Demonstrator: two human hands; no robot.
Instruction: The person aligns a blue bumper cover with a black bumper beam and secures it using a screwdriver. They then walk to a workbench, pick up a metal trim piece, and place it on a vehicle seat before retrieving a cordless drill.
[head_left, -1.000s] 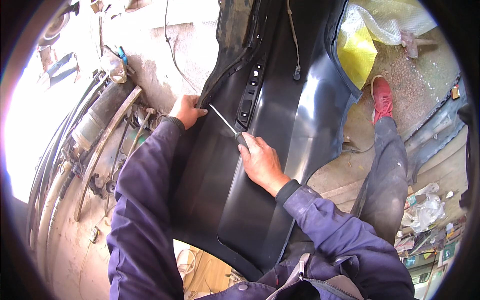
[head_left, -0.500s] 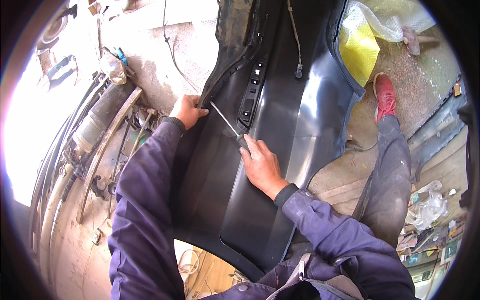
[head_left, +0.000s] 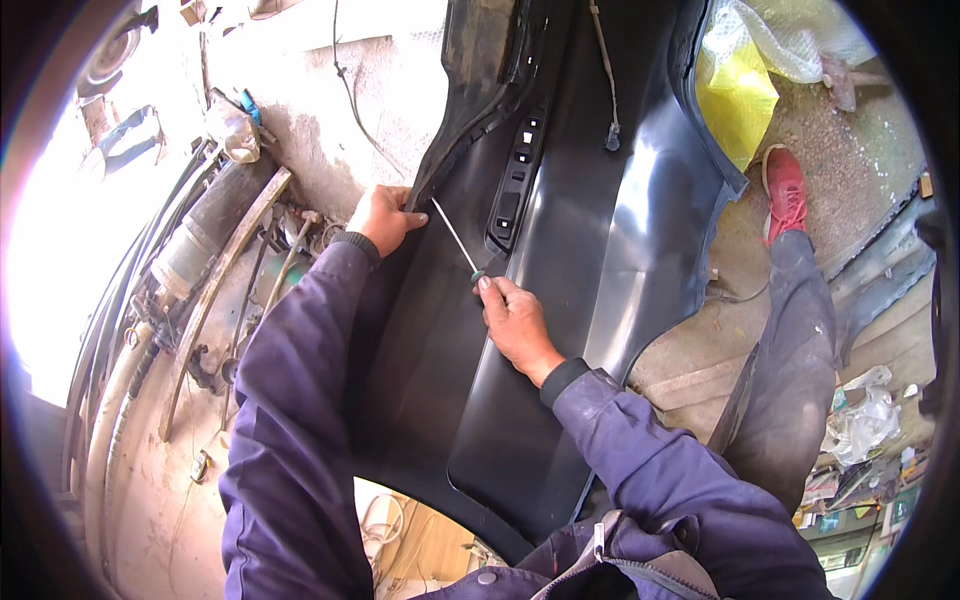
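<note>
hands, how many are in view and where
2: the left hand holds the left edge of the black panel, and the right hand holds a screwdriver above the panel. No others show, though some fingers are hidden.

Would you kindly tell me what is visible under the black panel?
Past the lower edge of the black panel, a light wooden surface and pale looped cord show; whatever lies directly beneath is covered.

One left hand (head_left: 385,222) and one right hand (head_left: 518,322) are showing, with two purple sleeves (head_left: 305,400). One screwdriver (head_left: 457,238) and one large black panel (head_left: 420,380) are showing; the panel is bearing one slotted strip (head_left: 519,177) and one cable (head_left: 605,70). One red shoe (head_left: 785,190) is showing.
</note>
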